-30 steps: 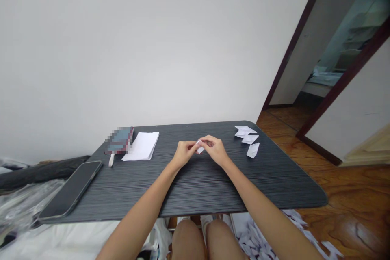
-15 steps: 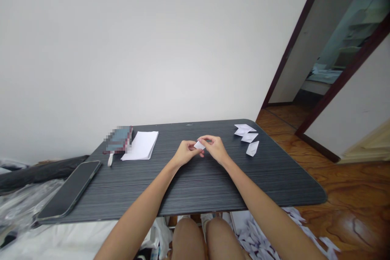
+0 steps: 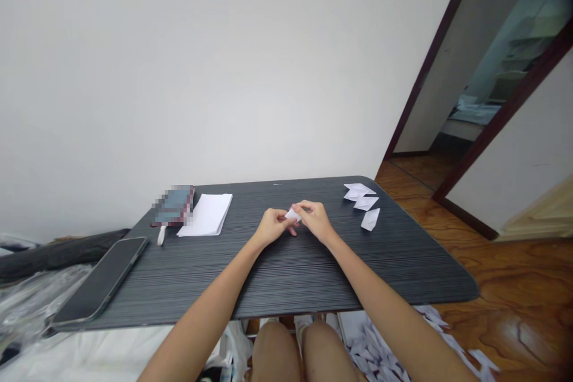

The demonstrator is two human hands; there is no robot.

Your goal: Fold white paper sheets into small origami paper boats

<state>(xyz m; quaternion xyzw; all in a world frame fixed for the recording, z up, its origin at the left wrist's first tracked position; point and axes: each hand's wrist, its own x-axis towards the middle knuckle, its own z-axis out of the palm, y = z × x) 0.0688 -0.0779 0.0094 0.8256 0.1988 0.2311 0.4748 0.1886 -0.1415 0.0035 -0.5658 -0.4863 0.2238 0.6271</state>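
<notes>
A small folded piece of white paper (image 3: 292, 214) is held between my two hands above the middle of the dark table (image 3: 295, 274). My left hand (image 3: 272, 225) pinches its left side with thumb and fingers. On the right side, the thumb and fingertips of my right hand (image 3: 313, 218) grip it near the upper edge. The fingers cover part of the paper, so its full shape is hidden. To the right lie several folded white paper pieces (image 3: 366, 203), pointed at their ends.
A stack of white sheets (image 3: 206, 215) lies at the left, beside a pixelated item (image 3: 172, 206) with a white strap (image 3: 162, 235). A phone (image 3: 102, 279) rests at the left front corner. Many folded papers (image 3: 376, 349) are heaped below the table at right.
Both hands stay in nearly the same place with the folded paper between them. The fingers have shifted slightly around it. Nothing else on the table has moved.
</notes>
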